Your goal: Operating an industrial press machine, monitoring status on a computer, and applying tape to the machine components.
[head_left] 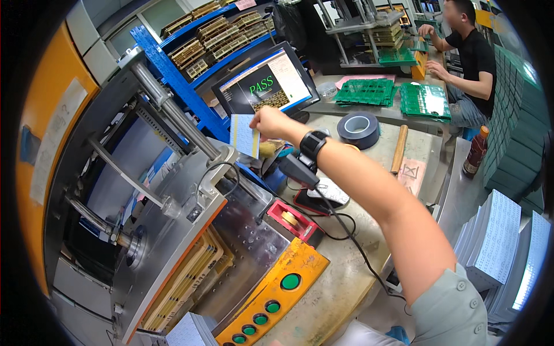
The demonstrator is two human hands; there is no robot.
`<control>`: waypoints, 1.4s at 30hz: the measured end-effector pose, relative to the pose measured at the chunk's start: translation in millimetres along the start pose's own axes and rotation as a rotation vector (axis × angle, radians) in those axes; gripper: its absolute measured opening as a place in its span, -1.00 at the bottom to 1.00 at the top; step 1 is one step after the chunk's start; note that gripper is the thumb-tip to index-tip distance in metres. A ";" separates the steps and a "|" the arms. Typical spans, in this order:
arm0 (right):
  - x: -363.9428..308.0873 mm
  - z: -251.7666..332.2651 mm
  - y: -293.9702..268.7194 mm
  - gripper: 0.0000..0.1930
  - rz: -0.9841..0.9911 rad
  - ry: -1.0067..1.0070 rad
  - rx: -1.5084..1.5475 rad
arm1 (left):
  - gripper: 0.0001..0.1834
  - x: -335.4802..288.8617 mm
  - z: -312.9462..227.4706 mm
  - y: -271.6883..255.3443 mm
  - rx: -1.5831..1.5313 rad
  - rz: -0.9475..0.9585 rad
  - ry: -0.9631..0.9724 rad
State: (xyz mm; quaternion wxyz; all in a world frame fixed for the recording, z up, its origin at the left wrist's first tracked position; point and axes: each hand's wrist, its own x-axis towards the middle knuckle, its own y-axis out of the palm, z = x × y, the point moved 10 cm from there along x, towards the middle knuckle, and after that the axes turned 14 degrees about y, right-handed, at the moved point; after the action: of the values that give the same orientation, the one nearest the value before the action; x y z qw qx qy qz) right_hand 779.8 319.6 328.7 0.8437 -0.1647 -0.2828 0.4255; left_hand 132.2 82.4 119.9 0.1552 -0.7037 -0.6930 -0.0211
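Note:
My right arm reaches up and across from the lower right, with a black watch on the wrist. My right hand [271, 124] is closed on the edge of a thin pale-blue board panel [244, 136] with yellow strips. The panel is upright in front of the lower left part of a monitor [265, 81]. Under the wrist is a black handheld device [299, 170] with a cable. A sliver of skin at the lower edge may be my left hand [276, 343]; its fingers do not show.
A metal press [167, 230] with an orange button panel [271, 297] stands at left. On the bench are a red tape dispenser [293, 221], a mouse [326, 193], a black tape roll [358, 128] and a wooden stick [399, 150]. Panel stacks [490, 236] stand at right; a co-worker [470, 63] sits beyond.

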 end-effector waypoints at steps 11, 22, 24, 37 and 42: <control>-40.6 -49.6 -84.0 -0.71 -0.109 0.146 -0.699 | -0.54 -0.4 13.3 -10.1 0.014 0.017 -0.009; -129.8 -158.0 14.9 -0.68 0.566 0.015 -0.938 | -0.61 7.6 -35.0 -7.7 0.102 0.072 0.261; -132.5 -167.7 -12.7 -0.66 0.507 0.145 -0.835 | -0.56 9.9 2.8 -21.5 -0.167 0.081 0.364; -106.8 -160.2 -87.8 -0.62 0.148 0.358 0.823 | -0.57 21.4 -9.4 -16.4 -0.727 -0.049 -0.247; -133.4 -105.8 -101.3 -0.58 0.070 0.193 0.791 | -0.39 50.8 -10.6 -17.5 -0.840 -0.092 -0.416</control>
State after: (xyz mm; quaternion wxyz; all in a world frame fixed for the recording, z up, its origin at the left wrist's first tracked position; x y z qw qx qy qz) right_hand 844.6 148.3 253.1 0.8496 0.1241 -0.0111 0.5124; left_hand 118.9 128.9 145.7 -0.2860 -0.6634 -0.6714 -0.1652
